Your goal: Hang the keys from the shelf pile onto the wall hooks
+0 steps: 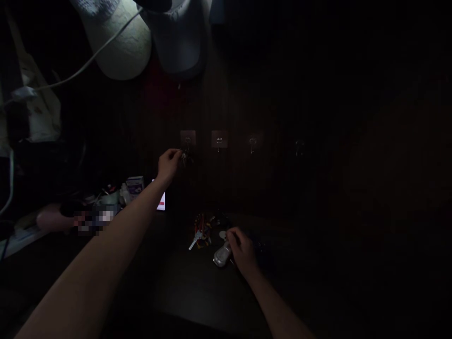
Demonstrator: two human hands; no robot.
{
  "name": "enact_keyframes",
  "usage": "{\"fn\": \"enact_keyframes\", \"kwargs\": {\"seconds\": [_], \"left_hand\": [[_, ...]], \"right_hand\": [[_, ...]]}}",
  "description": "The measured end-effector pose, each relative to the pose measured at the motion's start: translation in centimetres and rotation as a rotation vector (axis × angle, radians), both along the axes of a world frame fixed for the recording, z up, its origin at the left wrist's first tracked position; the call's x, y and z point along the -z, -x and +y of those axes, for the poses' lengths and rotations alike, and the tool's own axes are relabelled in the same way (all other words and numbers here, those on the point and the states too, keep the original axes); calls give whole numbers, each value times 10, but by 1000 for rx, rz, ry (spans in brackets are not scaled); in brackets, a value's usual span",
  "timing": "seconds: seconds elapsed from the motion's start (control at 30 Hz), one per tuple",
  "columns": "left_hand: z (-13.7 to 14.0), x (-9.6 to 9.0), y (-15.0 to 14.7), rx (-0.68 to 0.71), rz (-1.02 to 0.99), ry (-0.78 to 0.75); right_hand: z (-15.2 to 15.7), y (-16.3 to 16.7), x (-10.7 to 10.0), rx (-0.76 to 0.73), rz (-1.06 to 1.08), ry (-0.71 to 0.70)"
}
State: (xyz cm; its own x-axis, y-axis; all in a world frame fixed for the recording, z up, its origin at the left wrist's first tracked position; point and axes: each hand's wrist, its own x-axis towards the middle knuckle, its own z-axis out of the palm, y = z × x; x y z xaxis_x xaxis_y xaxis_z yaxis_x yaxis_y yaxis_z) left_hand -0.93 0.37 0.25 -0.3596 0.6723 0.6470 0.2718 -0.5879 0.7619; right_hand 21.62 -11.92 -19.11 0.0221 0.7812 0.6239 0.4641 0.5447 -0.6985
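Observation:
My left hand [168, 165] reaches up to the dark wall, its thumb and fingers pinched on a small bunch of keys [185, 158]. The bunch is just below the leftmost wall hook [188, 140]; whether it hangs on the hook is too dark to tell. Lower down, my right hand [243, 252] is over the dark surface, fingers curled and closed at the upper end of a silver key fob [221, 255]. Beside it lies a colourful bunch of keys [199, 235] with one silver key pointing down-left. A pale round tag [222, 234] sits near my right fingertips.
Further hooks [219, 141] line the wall to the right. Caps [122, 44] hang above, with a white cable [95, 54] crossing them. At left stand a small box [135, 185], a lit phone screen [161, 201] and a pink object [54, 217]. The right side is very dark.

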Motion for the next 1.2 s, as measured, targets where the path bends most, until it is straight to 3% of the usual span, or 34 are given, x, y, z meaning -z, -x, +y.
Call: {"fn": "enact_keyframes", "kwargs": {"seconds": [0.27,0.53,0.8,0.97,1.2], "left_hand": [[19,-13,-17,-83,-127,169],[20,-13,-29,-26,-300,243],[7,-1,-30,-188,-120,234],[5,16,-27,-296,53,197],[10,50,-24,-174,77,185]], "right_hand": [[2,-1,2,7,-5,-12],[1,0,0,-6,-11,-7],[2,0,0,1,-14,3],[2,0,1,-5,-19,17],[4,0,4,-4,-9,28]]}}
